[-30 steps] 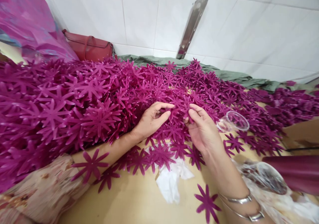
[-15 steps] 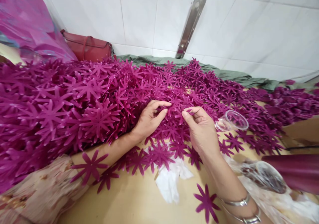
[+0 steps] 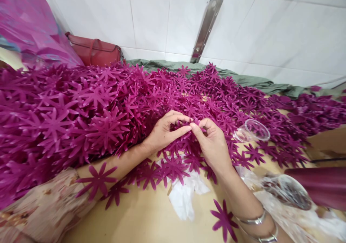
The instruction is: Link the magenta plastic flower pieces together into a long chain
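My left hand (image 3: 163,134) and right hand (image 3: 214,146) meet fingertip to fingertip at the near edge of a big heap of flat magenta star-shaped flowers (image 3: 81,113). Each hand has thumb and forefinger closed in a pinch. Between them sits one small, flat, magenta, many-petalled flower cutout (image 3: 197,122), just above the heap, mostly hidden by my fingers. My other fingers are curled loosely.

The heap spreads from nine o'clock round to two o'clock of my hands and covers most of the tan table top (image 3: 140,217). One loose magenta flower (image 3: 97,180) lies on my left forearm at eight o'clock. Another single magenta flower (image 3: 224,219) lies on the table at five o'clock, beside my right wrist and its silver metal bangles (image 3: 256,223).

A crumpled white tissue (image 3: 184,197) lies at six o'clock, partly under scattered flowers. A clear plastic cup (image 3: 252,130) lies on its side at three o'clock, just beside my right hand. A second clear cup with dark contents (image 3: 289,192) rests at four o'clock.

At eleven o'clock a red leather handbag (image 3: 94,52) stands against the white tiled wall (image 3: 151,16). A slanted metal bracket (image 3: 207,28) is fixed to the wall at twelve o'clock, and crumpled green cloth (image 3: 243,80) runs below it.
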A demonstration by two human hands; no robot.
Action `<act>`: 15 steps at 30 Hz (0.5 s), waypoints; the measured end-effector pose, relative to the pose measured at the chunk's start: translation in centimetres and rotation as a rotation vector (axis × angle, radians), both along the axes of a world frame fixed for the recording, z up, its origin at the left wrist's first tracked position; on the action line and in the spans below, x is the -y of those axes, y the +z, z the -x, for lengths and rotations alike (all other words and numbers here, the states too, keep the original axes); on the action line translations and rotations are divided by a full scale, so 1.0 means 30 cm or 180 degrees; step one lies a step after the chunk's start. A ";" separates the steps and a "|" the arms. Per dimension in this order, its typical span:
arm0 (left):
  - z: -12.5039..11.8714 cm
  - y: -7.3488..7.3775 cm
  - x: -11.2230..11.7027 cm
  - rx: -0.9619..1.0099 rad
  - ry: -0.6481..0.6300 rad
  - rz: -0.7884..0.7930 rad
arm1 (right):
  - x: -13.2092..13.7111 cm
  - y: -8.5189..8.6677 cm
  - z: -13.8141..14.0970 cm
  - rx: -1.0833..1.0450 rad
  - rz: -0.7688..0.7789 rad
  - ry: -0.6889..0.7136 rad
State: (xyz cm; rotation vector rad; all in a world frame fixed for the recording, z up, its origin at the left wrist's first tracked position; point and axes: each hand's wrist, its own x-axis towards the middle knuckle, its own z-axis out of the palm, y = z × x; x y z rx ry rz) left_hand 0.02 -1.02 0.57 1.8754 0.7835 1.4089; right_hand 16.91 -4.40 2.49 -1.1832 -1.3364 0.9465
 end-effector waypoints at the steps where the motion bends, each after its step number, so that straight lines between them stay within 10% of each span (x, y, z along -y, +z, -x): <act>1: 0.000 -0.003 -0.002 -0.0004 -0.0030 -0.0002 | -0.001 -0.003 -0.001 0.0018 0.0011 0.0006; 10: -0.001 -0.002 -0.003 0.0476 -0.0404 0.0880 | -0.014 -0.019 -0.006 -0.0608 0.0408 0.0239; 15: -0.003 0.007 0.006 0.0087 -0.0351 0.0344 | -0.018 -0.032 -0.004 -0.0665 0.0341 0.0210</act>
